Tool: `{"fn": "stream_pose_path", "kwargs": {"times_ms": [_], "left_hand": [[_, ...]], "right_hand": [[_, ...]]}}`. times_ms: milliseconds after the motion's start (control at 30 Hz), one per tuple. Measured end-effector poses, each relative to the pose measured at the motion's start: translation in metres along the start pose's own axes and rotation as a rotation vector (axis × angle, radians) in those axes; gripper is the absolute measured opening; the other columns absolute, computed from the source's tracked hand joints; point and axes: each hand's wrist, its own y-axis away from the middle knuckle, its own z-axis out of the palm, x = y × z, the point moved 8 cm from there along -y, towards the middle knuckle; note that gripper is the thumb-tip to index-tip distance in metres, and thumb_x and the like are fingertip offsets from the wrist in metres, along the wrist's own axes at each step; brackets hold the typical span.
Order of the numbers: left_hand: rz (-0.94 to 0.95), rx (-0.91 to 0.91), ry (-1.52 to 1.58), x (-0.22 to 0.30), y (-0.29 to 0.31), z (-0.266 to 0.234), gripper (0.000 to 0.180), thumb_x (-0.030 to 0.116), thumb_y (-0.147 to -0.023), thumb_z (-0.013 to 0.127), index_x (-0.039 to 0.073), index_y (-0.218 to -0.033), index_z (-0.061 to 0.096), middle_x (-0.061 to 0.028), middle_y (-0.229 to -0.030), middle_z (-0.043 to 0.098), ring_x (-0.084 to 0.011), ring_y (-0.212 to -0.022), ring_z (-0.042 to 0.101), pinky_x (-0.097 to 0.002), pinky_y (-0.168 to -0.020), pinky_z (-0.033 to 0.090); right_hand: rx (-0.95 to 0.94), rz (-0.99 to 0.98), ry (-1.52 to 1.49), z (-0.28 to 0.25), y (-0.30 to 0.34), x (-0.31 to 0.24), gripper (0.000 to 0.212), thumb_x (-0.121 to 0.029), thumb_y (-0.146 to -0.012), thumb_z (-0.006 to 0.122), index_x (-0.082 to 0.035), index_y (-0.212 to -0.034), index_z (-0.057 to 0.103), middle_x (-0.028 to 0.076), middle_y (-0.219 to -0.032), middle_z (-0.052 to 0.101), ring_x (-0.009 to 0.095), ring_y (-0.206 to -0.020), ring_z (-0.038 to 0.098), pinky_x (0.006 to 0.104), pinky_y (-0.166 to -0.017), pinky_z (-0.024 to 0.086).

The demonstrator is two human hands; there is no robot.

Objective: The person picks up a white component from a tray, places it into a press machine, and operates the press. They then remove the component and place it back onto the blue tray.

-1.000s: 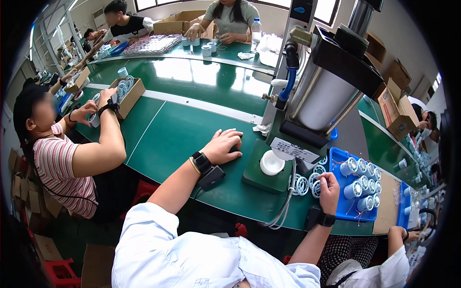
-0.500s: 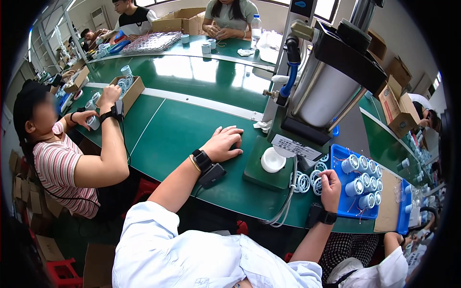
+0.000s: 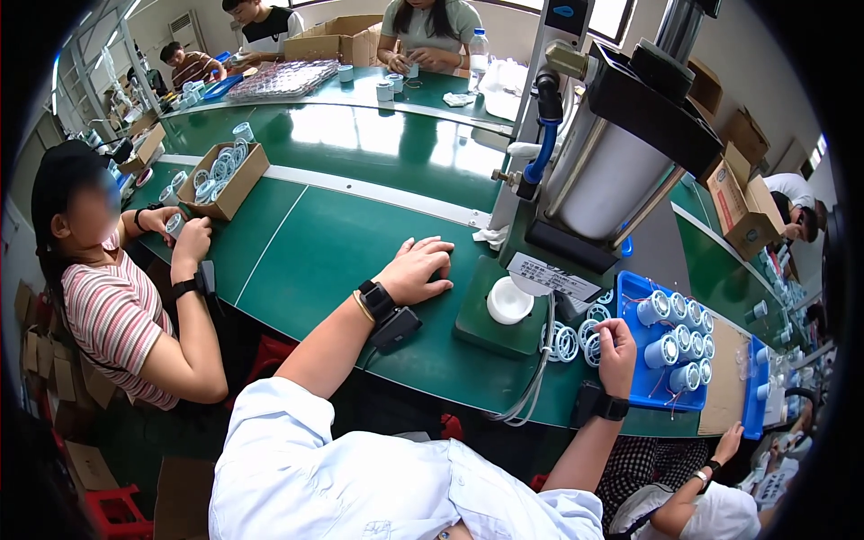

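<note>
My left hand lies flat on the green tabletop with its fingers stretched out, holding nothing. To its right, a white round cup-like piece sits on the green base of a press. My right hand is closed, fingers curled, between several loose light-blue rings and a blue tray. Whether anything is inside its fingers is hidden. Several light-blue cylindrical parts with thin wires stand in the tray.
Grey cables hang over the table edge by the press. At left, a co-worker holds a light-blue part beside a cardboard box of rings. Another blue tray lies far right, touched by a co-worker's hand. More people work behind.
My hands stay in place. The left co-worker's hand has moved from the ring box to the part in the other hand. At lower right, a co-worker's hand has reached the far-right tray.
</note>
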Motion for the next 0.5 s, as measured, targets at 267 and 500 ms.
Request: {"fn": "stream_pose_path", "kwargs": {"times_ms": [267,500], "left_hand": [[0.001,-0.012,-0.009,0.0014,0.0012,-0.0011,0.028,0.037,-0.088,0.063,0.010,-0.091,0.056,-0.0108,-0.140,0.045,-0.0300,-0.138,0.030,-0.0562,-0.111,0.020],[0.003,0.000,-0.034,-0.0007,0.0015,0.0007,0.028,0.036,-0.093,0.051,0.009,-0.095,0.056,-0.0112,-0.140,0.044,-0.0302,-0.137,0.030,-0.0566,-0.110,0.021]], "right_hand": [[-0.001,0.006,-0.009,-0.0003,0.0013,-0.0005,0.011,-0.010,-0.091,0.051,-0.003,-0.087,0.058,-0.002,-0.078,0.055,0.005,-0.070,0.046,0.0196,-0.064,0.037],[0.002,-0.006,-0.027,0.0000,0.0019,-0.0001,0.011,-0.011,-0.091,0.051,-0.003,-0.086,0.057,-0.001,-0.079,0.056,0.006,-0.072,0.047,0.0200,-0.066,0.038]]}}
